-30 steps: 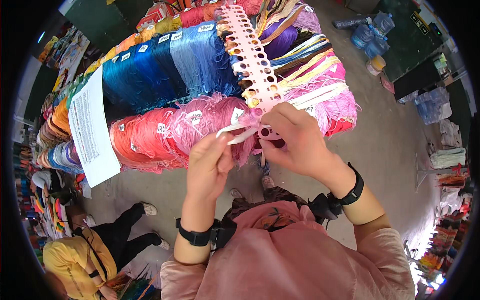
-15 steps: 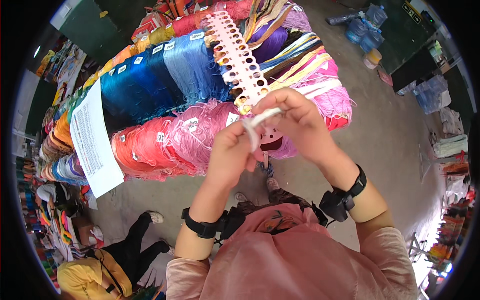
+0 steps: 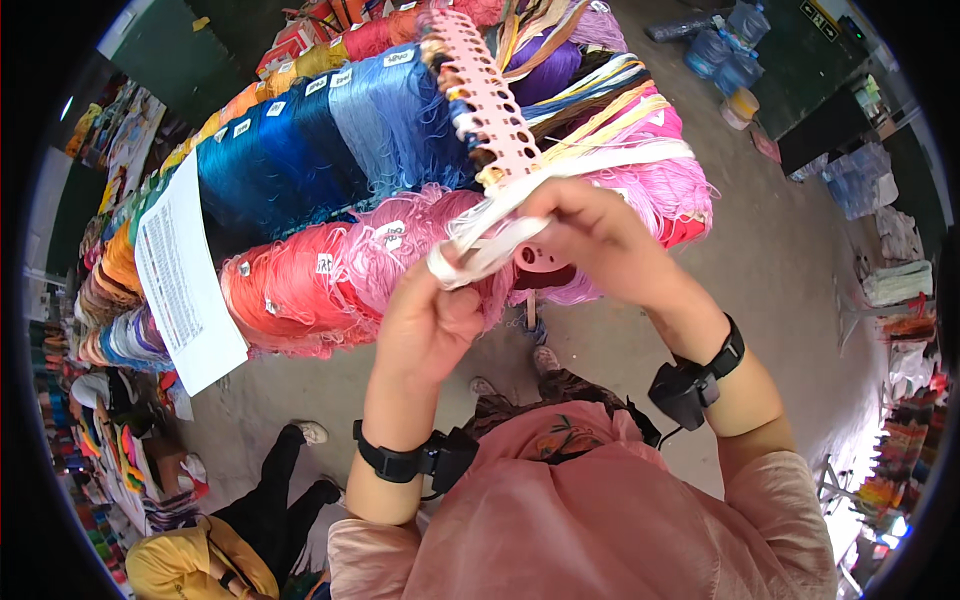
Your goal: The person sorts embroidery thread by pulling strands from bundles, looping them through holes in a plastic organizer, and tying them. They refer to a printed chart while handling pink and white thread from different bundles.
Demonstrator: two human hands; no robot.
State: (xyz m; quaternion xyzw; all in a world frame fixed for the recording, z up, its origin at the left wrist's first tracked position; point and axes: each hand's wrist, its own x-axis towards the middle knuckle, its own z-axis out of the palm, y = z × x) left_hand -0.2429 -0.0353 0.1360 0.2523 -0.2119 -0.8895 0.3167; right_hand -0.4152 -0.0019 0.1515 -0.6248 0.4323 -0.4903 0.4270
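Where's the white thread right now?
In the head view, the white thread is just above centre, between the left hand and right hand, across the lower part of the pink card.

Left hand (image 3: pixel 425 325) plus right hand (image 3: pixel 605 240): 2, bare
Black wrist straps (image 3: pixel 388 462): 2, one per forearm
White thread bundle (image 3: pixel 505 247): 1; strands too fine to count
Pink punched card (image 3: pixel 493 88): 1
White printed sheet (image 3: pixel 188 285): 1 visible
Tags (image 3: pixel 398 57) on blue hanks (image 3: pixel 285 155): at least 5
Large bluish bottles (image 3: pixel 708 57), upper right: at least 3
Co-worker (image 3: pixel 180 560): 1
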